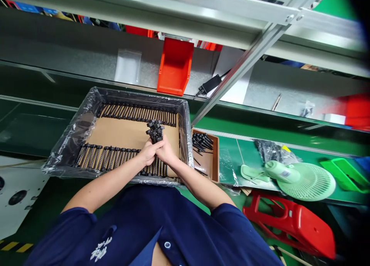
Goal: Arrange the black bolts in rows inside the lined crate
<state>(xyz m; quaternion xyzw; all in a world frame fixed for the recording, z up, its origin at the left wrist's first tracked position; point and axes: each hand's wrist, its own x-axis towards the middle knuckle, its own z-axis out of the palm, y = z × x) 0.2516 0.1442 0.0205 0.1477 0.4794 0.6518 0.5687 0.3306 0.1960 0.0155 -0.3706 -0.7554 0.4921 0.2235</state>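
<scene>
My left hand [148, 152] and my right hand [166, 150] are pressed together, both closed around a bundle of black rod-shaped parts [155, 130] whose heads stick up above my fingers. The hands hover over a plastic-lined box [72, 143] with a cardboard sheet [121, 133] on its floor. One row of the same black parts [135, 112] lies along the far side of the sheet. Another row [106, 156] lies along the near side, just under my hands.
A small brown box [214, 162] with loose black parts sits right of the lined box. A green fan [300, 179] lies on the green bench [248, 150]. A red stool [291, 219] lies below. A red bin [175, 67] stands on the shelf behind a slanted metal strut [245, 66].
</scene>
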